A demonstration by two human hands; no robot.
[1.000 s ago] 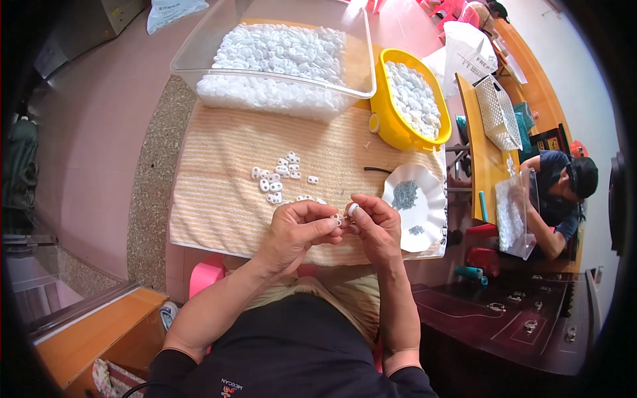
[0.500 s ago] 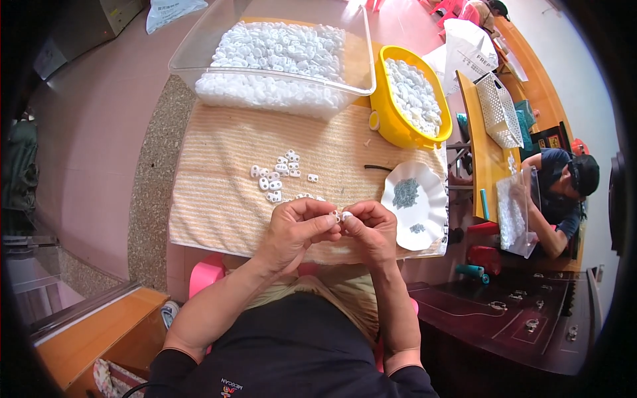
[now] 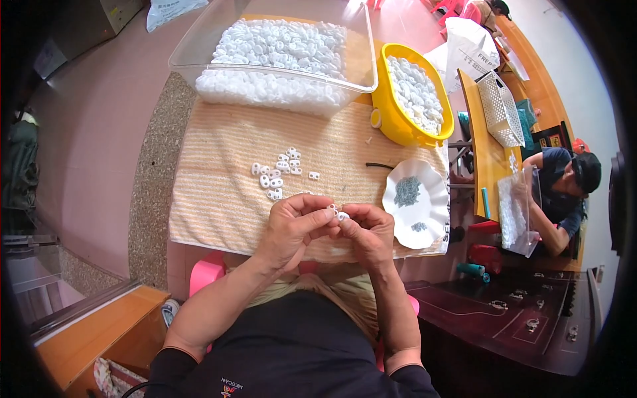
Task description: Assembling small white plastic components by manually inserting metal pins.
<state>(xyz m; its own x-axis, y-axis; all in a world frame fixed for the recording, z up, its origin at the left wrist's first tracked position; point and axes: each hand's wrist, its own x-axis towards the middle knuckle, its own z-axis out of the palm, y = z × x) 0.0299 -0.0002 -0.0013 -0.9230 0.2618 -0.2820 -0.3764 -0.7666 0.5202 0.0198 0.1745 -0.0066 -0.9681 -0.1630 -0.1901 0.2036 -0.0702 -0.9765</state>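
Observation:
My left hand (image 3: 296, 229) and my right hand (image 3: 369, 235) meet above the front of the striped towel (image 3: 219, 159). Thumb and forefinger of each hand pinch a small white plastic piece; the right one (image 3: 342, 216) shows round holes. The left piece is mostly covered by fingertips. Beyond my left hand, several similar two-hole white pieces (image 3: 275, 174) lie in a loose cluster, and a single one (image 3: 314, 176) lies apart. To the right of my right hand is a white scalloped plate (image 3: 424, 212) bearing small grey-blue bits (image 3: 407, 191) in two piles.
A clear plastic bin (image 3: 265, 93) full of white pieces stands at the back. Beside it is a yellow tub (image 3: 391, 116) of similar pieces. A short black rod (image 3: 379, 165) lies near the plate. Another person (image 3: 564, 186) works at a table on the right.
Both hands stay together and have shifted very slightly left. The white piece in my right fingers has turned, so its holes show more plainly.

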